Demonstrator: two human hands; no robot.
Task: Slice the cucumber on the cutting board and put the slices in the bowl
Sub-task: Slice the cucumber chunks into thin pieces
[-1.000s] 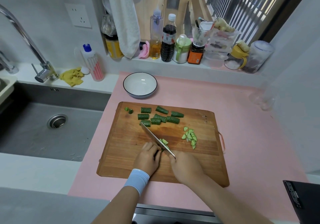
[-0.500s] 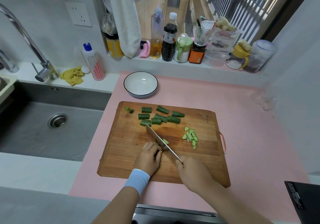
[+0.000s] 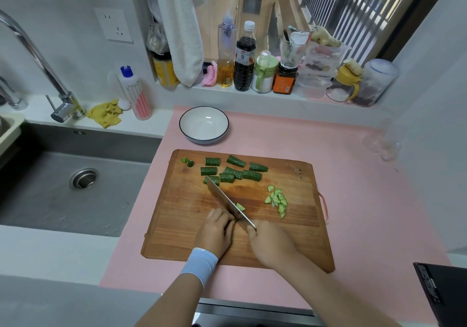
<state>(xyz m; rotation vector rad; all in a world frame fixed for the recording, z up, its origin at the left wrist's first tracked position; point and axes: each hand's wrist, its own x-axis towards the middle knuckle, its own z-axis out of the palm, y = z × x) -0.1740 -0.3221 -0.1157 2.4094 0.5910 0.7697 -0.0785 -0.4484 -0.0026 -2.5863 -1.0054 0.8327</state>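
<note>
**Change noted.** Half a second ago the knife (image 3: pixel 227 200) had been drawn back toward 6 o'clock with its tip clear of the chunks. It now lies forward again, running from 11 o'clock to 5 o'clock across the cutting board (image 3: pixel 177 225), with its tip over the nearest chunk. Judgement: one slicing stroke is complete and another is being set. The loose slice (image 3: pixel 240 206) just right of the blade has not shifted.

**Hands.** The right hand (image 3: pixel 271 243) is wrapped closed round the knife handle at the board's 6 o'clock. The left hand (image 3: pixel 216 230), fingers curled down, pins the cucumber piece (image 3: pixel 235 221) against the left of the blade. Only a sliver of green shows under the fingertips.

**Task item.** The uncut chunks (image 3: pixel 232 171) sit grouped at the board's 12 o'clock, and two end bits (image 3: pixel 187 162) lie at 11 o'clock. The finished slices (image 3: pixel 278 200) are heaped at 3 o'clock, apart from the blade.

**Containers.** The bowl (image 3: pixel 204 124) stands on the pink surface (image 3: pixel 353 187) just beyond the board at 12 o'clock and holds no cucumber. On the sill beyond it, a dark sauce bottle (image 3: pixel 244 59) is mostly full and the clear bottle (image 3: pixel 225 56) beside it holds yellow liquid in its lower part.

**Assessment.** Slicing is well short of finished, and the transfer to the bowl has not begun.
</note>
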